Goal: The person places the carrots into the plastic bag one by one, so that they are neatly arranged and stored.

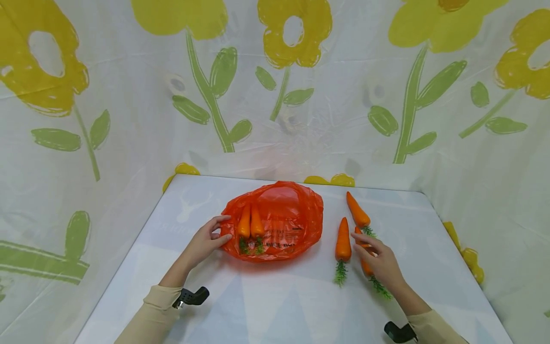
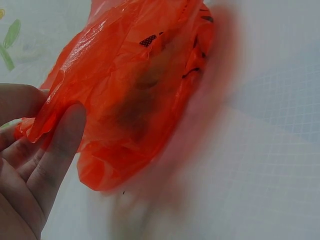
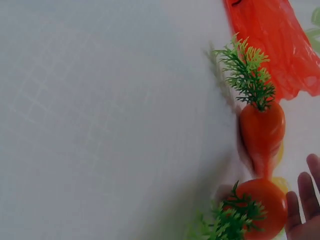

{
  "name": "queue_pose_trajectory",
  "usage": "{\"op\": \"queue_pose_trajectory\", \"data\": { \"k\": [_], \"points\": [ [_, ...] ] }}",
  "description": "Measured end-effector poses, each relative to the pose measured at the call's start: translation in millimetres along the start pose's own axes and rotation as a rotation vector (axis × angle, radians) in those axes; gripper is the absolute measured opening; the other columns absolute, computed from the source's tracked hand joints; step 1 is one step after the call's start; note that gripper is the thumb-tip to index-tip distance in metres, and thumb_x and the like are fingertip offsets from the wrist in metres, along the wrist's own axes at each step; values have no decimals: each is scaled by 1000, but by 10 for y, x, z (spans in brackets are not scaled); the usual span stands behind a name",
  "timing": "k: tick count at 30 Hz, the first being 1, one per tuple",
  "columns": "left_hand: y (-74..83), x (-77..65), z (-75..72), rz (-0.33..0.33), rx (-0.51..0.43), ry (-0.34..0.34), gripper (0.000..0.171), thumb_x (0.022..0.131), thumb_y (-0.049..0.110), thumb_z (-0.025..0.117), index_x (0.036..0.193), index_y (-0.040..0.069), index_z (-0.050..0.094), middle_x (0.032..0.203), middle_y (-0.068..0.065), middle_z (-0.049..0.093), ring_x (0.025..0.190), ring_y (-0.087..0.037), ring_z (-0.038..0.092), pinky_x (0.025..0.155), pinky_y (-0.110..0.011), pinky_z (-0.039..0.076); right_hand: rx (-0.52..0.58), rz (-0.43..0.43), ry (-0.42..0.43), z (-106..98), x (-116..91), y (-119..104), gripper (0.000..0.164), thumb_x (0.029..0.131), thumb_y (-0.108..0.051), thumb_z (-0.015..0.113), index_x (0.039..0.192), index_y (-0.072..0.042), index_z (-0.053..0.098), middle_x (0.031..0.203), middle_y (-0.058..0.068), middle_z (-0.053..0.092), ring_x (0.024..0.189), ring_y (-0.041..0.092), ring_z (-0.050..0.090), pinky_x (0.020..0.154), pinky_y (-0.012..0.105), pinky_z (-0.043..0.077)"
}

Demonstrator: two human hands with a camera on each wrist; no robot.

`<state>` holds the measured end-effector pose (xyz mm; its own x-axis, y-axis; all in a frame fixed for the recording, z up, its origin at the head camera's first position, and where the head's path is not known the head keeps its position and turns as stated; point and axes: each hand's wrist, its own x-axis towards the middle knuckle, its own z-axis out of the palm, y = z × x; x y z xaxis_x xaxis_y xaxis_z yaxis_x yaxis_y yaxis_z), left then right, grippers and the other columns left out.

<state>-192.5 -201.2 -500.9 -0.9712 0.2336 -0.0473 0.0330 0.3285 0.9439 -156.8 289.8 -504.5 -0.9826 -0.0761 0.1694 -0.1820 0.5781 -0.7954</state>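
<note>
At the left rim of a red plastic bag [image 1: 296, 215], my left hand [image 1: 204, 243] pinches the film between thumb and fingers; the left wrist view shows the fold of the bag [image 2: 120, 100] in that grip. Two toy carrots [image 1: 244, 222] with green tops lie side by side in the bag's mouth. My right hand [image 1: 380, 260] reaches over an orange carrot [image 1: 366, 265], partly covering it, its fingers [image 3: 306, 195] extended beside the carrot's thick end [image 3: 267, 205]. Whether they touch cannot be told. Another carrot [image 1: 343, 241] lies just left of this hand, and one more [image 1: 357, 210] lies beyond it.
The white table [image 1: 275, 306] carries faint printed shapes. Behind and at the sides hangs a pale curtain [image 1: 335, 119] with yellow flowers and green leaves. The table's back edge runs just behind the bag. Dark wrist devices [image 1: 192, 296] sit at both sleeves.
</note>
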Motion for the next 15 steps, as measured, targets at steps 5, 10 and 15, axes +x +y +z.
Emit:
{"op": "queue_pose_trajectory", "data": {
  "k": [5,10,15],
  "points": [
    [-2,-1,-1,10,-4,-4,56,97,18,71,147,9,46,142,-25,51,99,-29,70,82,-33,61,-32,-12,19,-49,-39,56,36,101,-21,66,135,-7,66,137,11,62,115,24,58,90,10,45],
    [-4,-11,4,8,-10,-3,56,97,16,71,147,9,46,142,-25,51,99,-28,70,82,-33,61,-37,10,15,-80,-58,137,37,102,-24,65,136,-11,66,138,9,62,116,16,55,90,7,43],
    [0,-15,9,11,-10,-4,56,98,16,70,147,9,46,142,-26,51,99,-29,70,82,-33,61,-40,39,18,-102,-95,206,38,102,-28,64,136,-12,66,139,11,60,119,23,53,89,4,41]
  ]
}}
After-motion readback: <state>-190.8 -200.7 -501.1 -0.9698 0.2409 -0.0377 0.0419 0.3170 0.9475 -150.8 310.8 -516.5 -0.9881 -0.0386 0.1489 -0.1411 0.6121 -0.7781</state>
